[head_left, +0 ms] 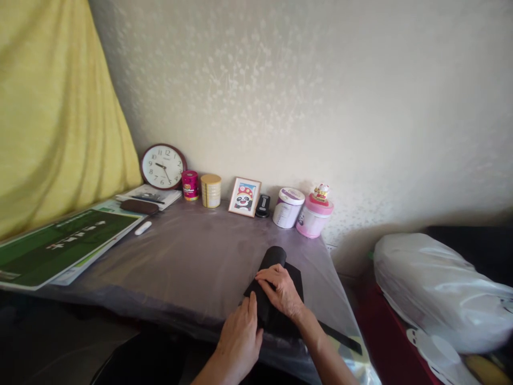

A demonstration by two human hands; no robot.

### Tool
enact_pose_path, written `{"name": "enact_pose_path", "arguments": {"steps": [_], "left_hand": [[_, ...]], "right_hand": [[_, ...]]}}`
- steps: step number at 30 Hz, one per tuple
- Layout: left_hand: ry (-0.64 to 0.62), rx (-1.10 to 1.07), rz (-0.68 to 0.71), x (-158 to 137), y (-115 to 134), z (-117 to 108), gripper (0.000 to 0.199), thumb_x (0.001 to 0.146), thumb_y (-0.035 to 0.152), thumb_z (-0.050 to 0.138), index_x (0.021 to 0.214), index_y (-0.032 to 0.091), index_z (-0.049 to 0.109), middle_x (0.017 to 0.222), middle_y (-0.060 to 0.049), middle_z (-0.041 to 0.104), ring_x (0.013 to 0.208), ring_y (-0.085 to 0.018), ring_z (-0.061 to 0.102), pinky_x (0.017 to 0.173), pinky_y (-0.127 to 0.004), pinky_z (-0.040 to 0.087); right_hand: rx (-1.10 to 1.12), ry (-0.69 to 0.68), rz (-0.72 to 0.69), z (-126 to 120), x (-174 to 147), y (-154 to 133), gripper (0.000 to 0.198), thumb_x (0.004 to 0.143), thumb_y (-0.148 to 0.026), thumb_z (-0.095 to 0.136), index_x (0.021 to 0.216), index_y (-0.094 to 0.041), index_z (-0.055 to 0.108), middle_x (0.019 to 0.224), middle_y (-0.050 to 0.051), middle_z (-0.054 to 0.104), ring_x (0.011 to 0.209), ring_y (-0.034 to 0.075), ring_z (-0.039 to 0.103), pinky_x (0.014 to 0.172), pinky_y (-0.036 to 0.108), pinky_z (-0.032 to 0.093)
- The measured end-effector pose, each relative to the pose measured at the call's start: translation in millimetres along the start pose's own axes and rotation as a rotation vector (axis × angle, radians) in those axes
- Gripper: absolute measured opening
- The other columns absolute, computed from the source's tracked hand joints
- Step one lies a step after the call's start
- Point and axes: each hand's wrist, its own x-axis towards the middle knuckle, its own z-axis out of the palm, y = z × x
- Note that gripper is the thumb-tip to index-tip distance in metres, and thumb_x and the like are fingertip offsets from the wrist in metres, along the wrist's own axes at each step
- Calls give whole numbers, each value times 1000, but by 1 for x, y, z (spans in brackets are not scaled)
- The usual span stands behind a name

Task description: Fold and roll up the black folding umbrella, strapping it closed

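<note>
A piece of black cloth (294, 275), partly rolled up, lies near the front right of the table. Its rolled part (274, 256) forms a thick tube pointing away from me. Across the top of the roll, my right hand (280, 291) bends its fingers over and grips it. My left hand (242, 326) holds the near left side, thumb and fingers closed around the edge. A flat black strap (340, 338) extends from beneath my right forearm towards the table's right corner. What lies inside the roll, if anything, is hidden.
Along the wall stand a clock (163, 166), a pink tin (189, 185), a yellow-lidded can (210, 191), a panda picture frame (244, 197) and two tubs (287, 208). Green boards (68, 246) lie left. Right of the table edge sits a white plastic bag (433, 283).
</note>
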Motion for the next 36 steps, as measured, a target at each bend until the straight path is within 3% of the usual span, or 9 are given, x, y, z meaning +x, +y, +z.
{"name": "enact_pose_path", "arguments": {"steps": [3,9,15,20,23,26,30,33,36], "left_hand": [[19,24,1,-1,1,6,61,79,14,42,137,5,25,132,-18,45,115,-27,49,96,-37,40],[2,31,-31,0,3,3,62,78,14,43,137,7,26,135,-20,41,120,-28,45,99,-38,37],[97,-1,16,4,-3,-2,60,72,20,50,130,10,39,148,-18,17,130,-32,32,103,-43,33],[169,-5,102,6,-8,13,61,71,18,45,130,8,37,138,-14,41,126,-27,39,104,-44,33],[205,5,113,6,-9,19,60,70,16,45,130,9,38,134,-13,46,124,-28,40,104,-45,33],[228,-2,124,6,-8,17,60,70,16,45,129,8,38,132,-12,48,127,-29,36,105,-47,32],[220,14,140,6,-6,11,60,69,15,46,128,7,38,132,-12,48,131,-31,28,108,-49,27],[164,24,119,6,-4,10,60,72,15,43,131,4,34,134,-15,44,128,-29,35,107,-45,29],[94,4,92,6,-3,10,61,76,15,39,134,1,27,136,-18,41,121,-25,44,103,-38,35]], "right_hand": [[-118,-11,-43,1,4,12,26,89,-30,45,88,-25,70,106,4,68,98,19,56,93,39,37],[-203,-2,90,4,25,47,29,90,-27,41,89,-29,69,107,0,68,121,21,43,105,48,17],[-191,-2,154,7,44,75,33,90,-27,39,82,-27,70,103,0,68,120,19,45,104,41,25],[-193,72,208,5,51,87,34,90,-28,34,95,-21,67,109,5,66,110,18,54,98,34,35],[-214,186,395,-7,38,90,37,88,-32,34,106,-16,62,111,10,64,105,21,57,95,34,38],[-218,290,568,-25,8,93,38,86,-34,34,104,-14,61,106,13,65,100,22,60,89,33,43],[-51,294,770,-37,-36,86,34,83,-40,37,91,-19,61,86,8,67,81,20,65,67,28,50],[193,259,905,-34,-56,72,37,80,-47,41,96,-18,59,78,5,66,66,16,64,49,23,50],[182,301,918,-30,-64,62,43,76,-49,46,101,-17,58,85,8,65,68,18,64,45,23,49]]}}
